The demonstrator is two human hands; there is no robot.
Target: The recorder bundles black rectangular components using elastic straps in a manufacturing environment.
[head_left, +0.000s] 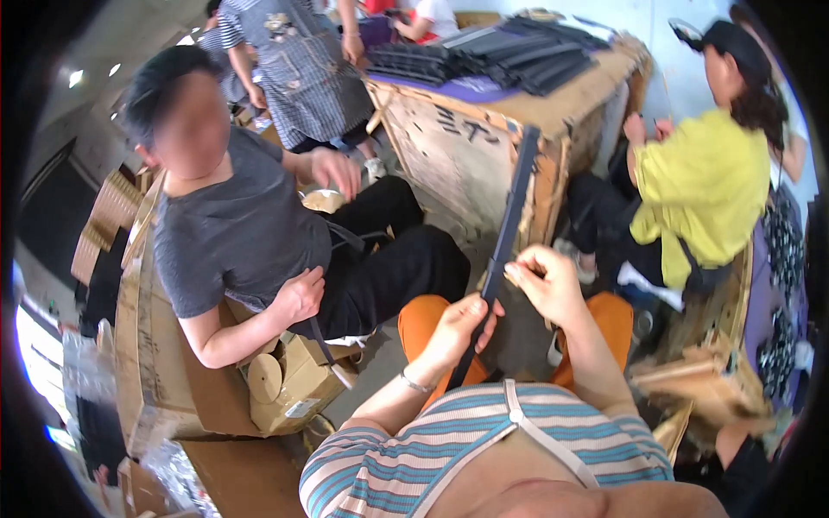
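Note:
A long, thin dark strip (511,216) stands nearly upright in front of me, reaching from my lap up to the edge of a wooden crate. My left hand (459,328) grips its lower part, thumb against the strip. My right hand (546,281) pinches it just above, fingers curled around the edge. My knees in orange trousers (420,318) show below the hands.
A wooden crate (471,147) ahead carries stacks of dark strips (492,53) on a purple sheet. A person in a grey shirt (237,233) sits at left on cardboard boxes (289,388). A person in a yellow top (699,186) sits at right. Another stands behind in a checked apron (302,69).

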